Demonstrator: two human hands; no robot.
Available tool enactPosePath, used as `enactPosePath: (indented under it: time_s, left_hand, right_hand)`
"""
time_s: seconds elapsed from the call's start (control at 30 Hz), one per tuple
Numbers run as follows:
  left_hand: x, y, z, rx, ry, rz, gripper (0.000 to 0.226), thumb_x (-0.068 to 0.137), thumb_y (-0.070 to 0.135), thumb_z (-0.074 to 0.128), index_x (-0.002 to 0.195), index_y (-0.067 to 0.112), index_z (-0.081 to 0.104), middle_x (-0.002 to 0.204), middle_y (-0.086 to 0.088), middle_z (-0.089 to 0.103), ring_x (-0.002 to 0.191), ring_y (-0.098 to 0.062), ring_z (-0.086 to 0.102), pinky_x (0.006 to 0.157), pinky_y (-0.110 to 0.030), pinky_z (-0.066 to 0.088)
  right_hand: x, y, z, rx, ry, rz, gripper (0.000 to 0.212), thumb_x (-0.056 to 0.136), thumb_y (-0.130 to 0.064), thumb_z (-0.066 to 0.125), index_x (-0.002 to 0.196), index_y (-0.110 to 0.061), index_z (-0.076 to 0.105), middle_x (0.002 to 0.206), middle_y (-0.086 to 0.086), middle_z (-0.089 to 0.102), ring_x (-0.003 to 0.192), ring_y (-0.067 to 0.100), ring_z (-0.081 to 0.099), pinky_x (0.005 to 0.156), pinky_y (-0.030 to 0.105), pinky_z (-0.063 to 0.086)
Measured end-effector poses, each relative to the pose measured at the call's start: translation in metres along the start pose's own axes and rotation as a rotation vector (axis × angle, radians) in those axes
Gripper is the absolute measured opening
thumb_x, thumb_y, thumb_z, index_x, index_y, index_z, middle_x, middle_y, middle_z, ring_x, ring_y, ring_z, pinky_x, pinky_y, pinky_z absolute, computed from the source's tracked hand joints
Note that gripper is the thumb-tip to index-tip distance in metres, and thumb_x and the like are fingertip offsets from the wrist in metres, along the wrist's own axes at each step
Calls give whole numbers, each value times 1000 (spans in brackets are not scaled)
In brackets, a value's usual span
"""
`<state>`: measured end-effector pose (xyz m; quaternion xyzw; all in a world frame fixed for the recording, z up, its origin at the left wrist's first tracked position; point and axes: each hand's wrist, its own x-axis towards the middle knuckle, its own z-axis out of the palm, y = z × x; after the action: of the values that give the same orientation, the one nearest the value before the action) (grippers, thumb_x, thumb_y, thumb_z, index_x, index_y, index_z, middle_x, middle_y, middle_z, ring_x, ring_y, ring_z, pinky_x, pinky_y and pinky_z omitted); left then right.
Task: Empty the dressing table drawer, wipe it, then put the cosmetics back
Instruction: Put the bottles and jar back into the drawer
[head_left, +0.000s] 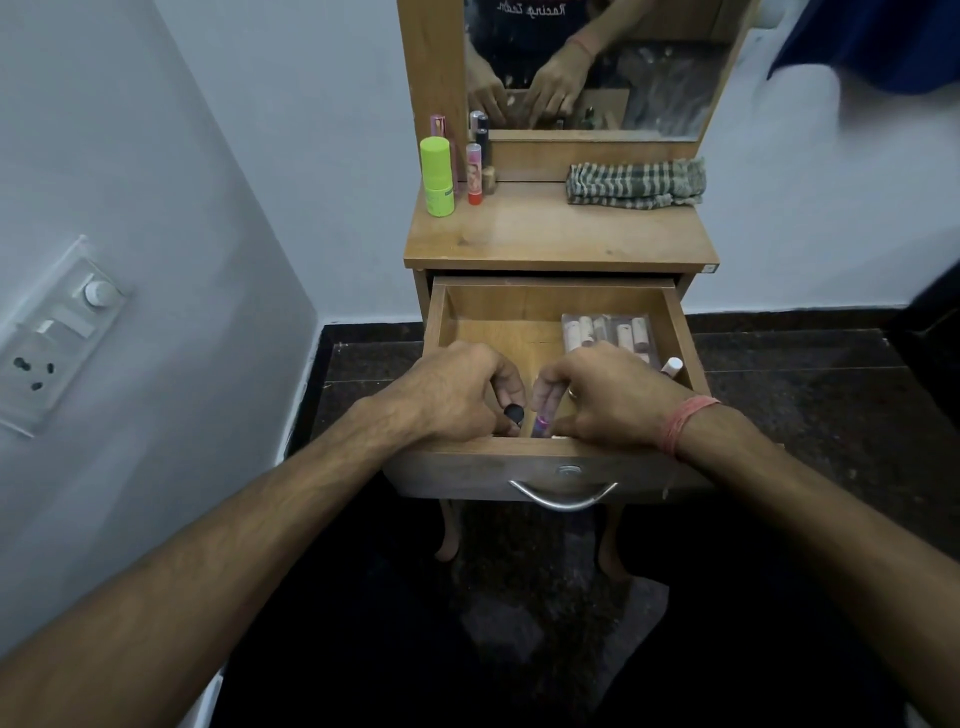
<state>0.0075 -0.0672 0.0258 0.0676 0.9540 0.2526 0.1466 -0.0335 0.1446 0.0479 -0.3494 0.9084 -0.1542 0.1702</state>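
The wooden drawer (680, 332) of the dressing table is pulled out wide. Both my hands reach into its front part. My left hand (457, 395) curls its fingers round a small black-capped tube (513, 413). My right hand (602, 397) pinches a small purple tube (541, 422) close beside it. A clear pack of lipsticks (605, 332) lies at the drawer's back right, and a white-capped tube (671, 366) lies by the right wall. On the table top stand a lime green bottle (436, 176) and several small cosmetics (474, 174).
A striped folded cloth (636, 183) lies on the table top (561, 234) at the right, under the mirror (597, 62). A metal handle (563, 496) sits on the drawer front. A switchboard (52, 338) is on the left wall. The floor is dark.
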Motion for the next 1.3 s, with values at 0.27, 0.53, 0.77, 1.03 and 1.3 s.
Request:
enactPosePath:
  time_s: [0.27,0.53,0.77,1.03,1.3]
  left_hand:
    - [3,-10,-26,-68,-124,-9,43,78,32,101,114,38,80,108,22,77,73,20,61,63,-7,43]
    - [48,-10,-123,-127,634,12,9,92,37,85,101,36,83,91,22,77,82,6,68,74,-15,46]
    - [102,-29,-168,193,942,-71,33,87,49,88,116,37,80,121,6,68,119,-21,59,81,-34,51]
    - [122,-56,-157,162,943,-112,41,90,48,84,128,37,74,124,7,74,119,-25,62,91,-44,59]
    - [92,-49,-150,60,864,47,54,91,48,86,140,34,70,117,12,71,107,-17,62,91,-35,51]
  right_hand:
    - [6,2,-34,-58,-94,14,43,82,-26,93,116,-42,71,104,-24,69,93,-5,63,81,22,52]
    - [76,-3,-90,155,421,7,25,93,-27,82,115,-35,73,101,-17,75,82,-3,60,88,32,55]
    - [167,-19,-113,89,685,26,41,97,-26,70,137,-33,68,116,-9,71,110,17,67,100,44,57]
    - [212,-18,-108,-166,702,44,25,99,-33,70,124,-28,71,118,0,71,109,29,68,90,44,57]
    - [172,-7,-99,73,760,-42,13,93,-32,76,105,-28,71,94,-13,73,90,4,69,86,39,61]
